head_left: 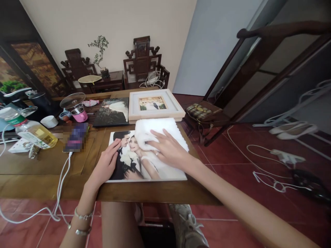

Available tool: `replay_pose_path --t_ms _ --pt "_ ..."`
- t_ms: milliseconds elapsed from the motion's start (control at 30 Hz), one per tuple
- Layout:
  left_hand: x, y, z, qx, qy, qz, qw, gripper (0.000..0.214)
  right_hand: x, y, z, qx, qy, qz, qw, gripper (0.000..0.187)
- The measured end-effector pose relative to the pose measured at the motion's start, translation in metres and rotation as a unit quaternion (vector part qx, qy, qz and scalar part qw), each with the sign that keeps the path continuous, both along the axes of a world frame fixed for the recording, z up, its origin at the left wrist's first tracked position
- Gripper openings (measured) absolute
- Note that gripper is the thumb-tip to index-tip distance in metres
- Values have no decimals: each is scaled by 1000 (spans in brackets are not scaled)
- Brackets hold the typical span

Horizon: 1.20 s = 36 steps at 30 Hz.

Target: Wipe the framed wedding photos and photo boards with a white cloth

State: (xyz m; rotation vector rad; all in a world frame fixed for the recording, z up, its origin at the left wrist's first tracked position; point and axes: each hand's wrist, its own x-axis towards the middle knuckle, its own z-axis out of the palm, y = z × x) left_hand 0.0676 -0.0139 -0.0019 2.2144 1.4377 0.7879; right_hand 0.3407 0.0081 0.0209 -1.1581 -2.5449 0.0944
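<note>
A large wedding photo print (134, 165) lies flat on the wooden table (51, 165) in front of me. My left hand (106, 163) rests open on its left edge, fingers flat, holding it still. My right hand (169, 148) presses flat on a white towel (157, 132) that lies over the print's upper right part. Behind the print sit a white framed photo (155, 104) and a dark photo print (111, 112).
On the table's left stand a plastic bottle (28, 129), a pink cup (79, 114), a white bowl (49, 121), a small fan (72, 100) and a phone (76, 137) with a white cable (62, 182). Carved chairs (144, 65) stand behind. Cables and shoes lie on the red floor at right.
</note>
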Motion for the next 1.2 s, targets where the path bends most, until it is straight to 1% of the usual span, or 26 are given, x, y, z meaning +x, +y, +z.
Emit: replay_pose_path --t_ms 67,167,200,267,300,367,400,467,567,667,733,800,867,933,967,1033,1100,1167,1200 --pt "1 0 -1 -4 0 8 1000 47 -1 -27 -2 1 0 9 1000 44" --pt "1 0 -1 -5 3 10 1000 47 -3 -79 -6 -6 12 52 999 42" --pt "1 0 -1 -2 3 6 1000 47 -4 -95 -7 4 25 70 997 38" --pt "1 0 -1 4 6 -4 1000 46 -7 -118 -10 19 45 101 994 31" --pt "1 -1 0 5 8 -6 1000 46 -8 -124 -10 21 48 111 992 29" --pt "1 -1 1 4 15 -4 1000 47 -9 -122 -10 3 39 131 991 26" --pt "1 -1 1 3 17 -3 1000 47 -10 -114 -9 -11 30 136 990 27" --pt "1 -1 0 2 19 -3 1000 48 -12 -90 -6 -40 10 134 990 35" --pt "0 0 -1 4 16 -6 1000 48 -15 -45 -1 -46 3 93 995 46" --pt "-1 1 -2 7 12 -6 1000 48 -17 -3 2 -27 3 45 999 42" --pt "-1 1 -3 7 11 -7 1000 47 -18 14 2 -19 -6 19 1000 40" --pt "-2 1 -3 8 6 -9 1000 46 -19 19 1 -14 -10 -5 1000 42" --pt "-2 2 -3 10 -1 -9 1000 46 -21 10 0 -15 -9 -23 1000 42" --pt "-1 2 -3 11 -4 -6 1000 46 -25 -11 -2 -14 -2 -29 999 40" --pt "-1 2 -3 10 -5 -4 1000 46 -27 -26 -4 -11 2 -22 1000 40" --pt "0 2 -3 9 -5 -3 1000 47 -30 -57 -9 1 12 13 1000 39" --pt "0 2 -3 8 -6 -5 1000 46 -33 -85 -13 18 26 66 997 33" --pt "0 1 -2 7 -8 -7 1000 45 -33 -105 -17 40 45 114 992 22" --pt "0 1 -2 7 -9 -9 1000 45 -33 -110 -17 45 53 131 989 18"
